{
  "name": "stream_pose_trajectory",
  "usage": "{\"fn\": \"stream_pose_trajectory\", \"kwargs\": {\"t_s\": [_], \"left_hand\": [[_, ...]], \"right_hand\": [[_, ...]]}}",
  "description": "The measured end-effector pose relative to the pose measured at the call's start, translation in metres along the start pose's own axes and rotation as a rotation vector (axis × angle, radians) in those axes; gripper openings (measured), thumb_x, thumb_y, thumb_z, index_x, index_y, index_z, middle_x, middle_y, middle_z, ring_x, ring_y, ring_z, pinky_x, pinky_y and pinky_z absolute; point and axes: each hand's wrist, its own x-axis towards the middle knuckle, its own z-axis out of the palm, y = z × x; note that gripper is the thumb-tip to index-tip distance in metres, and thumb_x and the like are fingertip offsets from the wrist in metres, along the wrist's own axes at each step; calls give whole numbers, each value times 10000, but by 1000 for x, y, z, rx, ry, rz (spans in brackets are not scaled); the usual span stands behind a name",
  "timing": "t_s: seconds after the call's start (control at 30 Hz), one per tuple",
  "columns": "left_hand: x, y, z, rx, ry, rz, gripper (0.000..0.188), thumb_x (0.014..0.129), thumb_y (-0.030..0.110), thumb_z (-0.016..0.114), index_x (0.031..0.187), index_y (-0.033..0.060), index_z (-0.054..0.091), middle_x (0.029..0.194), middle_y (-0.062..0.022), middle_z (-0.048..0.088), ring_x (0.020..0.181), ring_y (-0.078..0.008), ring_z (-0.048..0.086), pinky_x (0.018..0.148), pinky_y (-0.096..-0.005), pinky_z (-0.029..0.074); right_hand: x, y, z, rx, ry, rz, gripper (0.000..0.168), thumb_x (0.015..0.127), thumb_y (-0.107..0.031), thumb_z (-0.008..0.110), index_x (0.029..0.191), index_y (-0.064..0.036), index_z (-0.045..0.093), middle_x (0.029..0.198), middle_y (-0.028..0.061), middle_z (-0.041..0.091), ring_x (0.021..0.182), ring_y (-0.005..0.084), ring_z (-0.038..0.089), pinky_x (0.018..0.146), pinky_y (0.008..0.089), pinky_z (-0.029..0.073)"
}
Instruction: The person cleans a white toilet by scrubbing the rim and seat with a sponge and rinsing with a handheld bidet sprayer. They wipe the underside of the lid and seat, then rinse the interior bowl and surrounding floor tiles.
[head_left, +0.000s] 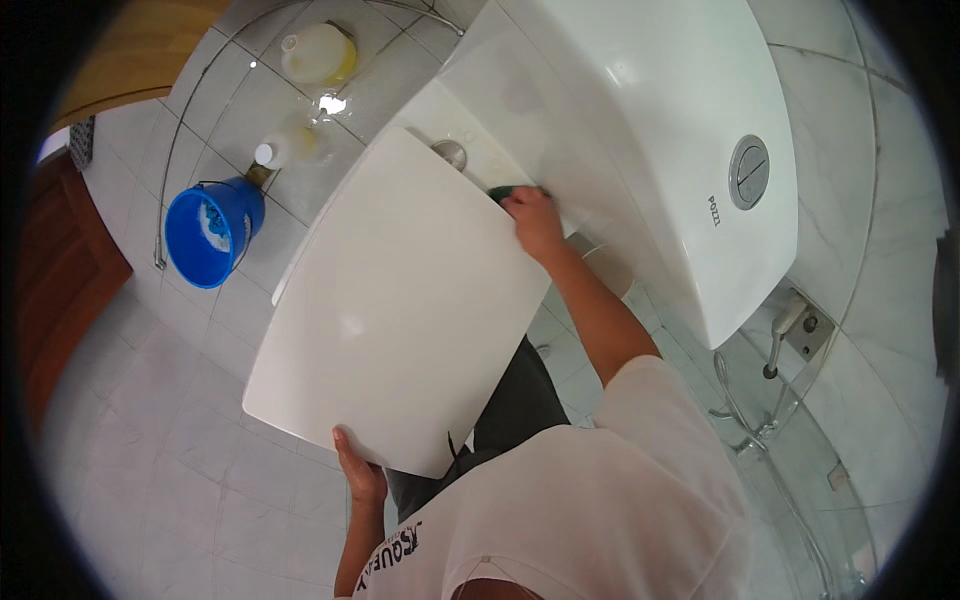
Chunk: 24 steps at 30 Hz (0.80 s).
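Note:
A white toilet lid (390, 300) lies in front of me, with its front edge near my body. My left hand (364, 472) grips this front edge, thumb on top and the other fingers hidden beneath. At the lid's back edge, my right hand (534, 217) holds a dark green scouring pad (510, 193) against the ceramic ledge (480, 146) between lid and tank. Much of the pad is hidden by the fingers. Farther along the ledge sits a round metal hinge cap (450, 154). The white toilet tank (645, 150) rises beyond, with a chrome dual flush button (749, 172) on top.
On the wet tiled floor at left stand a blue bucket (199, 240) with suds inside, a white-capped bottle (285, 147) and a jug of yellow liquid (319, 54). A metal hose (184, 112) curves around them. A bidet sprayer (784, 330) hangs on the right wall.

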Motion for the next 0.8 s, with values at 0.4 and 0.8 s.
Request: {"fn": "stream_pose_trajectory", "kwargs": {"t_s": [0.4, 0.8], "left_hand": [[-4, 4, -2, 10, -13, -20, 771, 845, 640, 396, 1349, 66, 288, 1341, -102, 368, 1246, -254, 331, 1038, -389, 266], [-12, 10, 8, -18, 88, 7, 706, 877, 589, 392, 1321, 47, 308, 1285, -107, 416, 1199, -247, 390, 1010, -375, 310]], "right_hand": [[-28, 4, 2, 69, 15, 405, 217, 823, -41, 465, 988, -50, 606, 964, 130, 554, 910, 326, 545, 777, 400, 454], [19, -19, -14, 27, -62, 8, 164, 779, -49, 504, 902, -50, 613, 922, 95, 532, 902, 285, 529, 793, 389, 463]]}}
